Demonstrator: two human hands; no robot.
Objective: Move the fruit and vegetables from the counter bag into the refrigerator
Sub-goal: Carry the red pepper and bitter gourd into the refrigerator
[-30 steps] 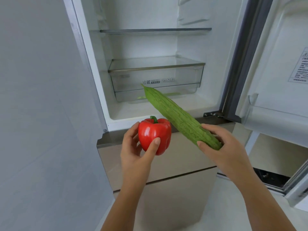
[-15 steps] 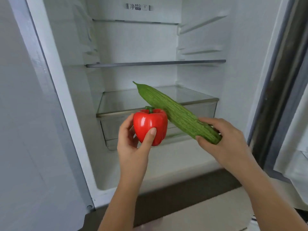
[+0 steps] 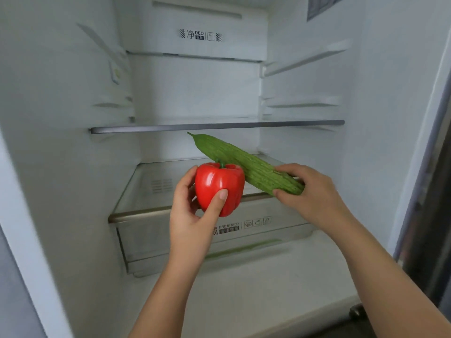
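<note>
In the last second I have stepped in close. The refrigerator (image 3: 61, 142), then ahead of me, now fills the frame, and both vegetables sit at centre frame over the glass lid of the crisper drawer (image 3: 268, 230), below the shelf (image 3: 217, 125). I judge that setting them down is next.

My left hand (image 3: 192, 211) grips one red pepper (image 3: 219, 189). My right hand (image 3: 310, 193) grips one bitter gourd (image 3: 246, 164) by its near end. One drawer, one shelf. A green streak shows inside the drawer; I cannot tell what it is.
</note>
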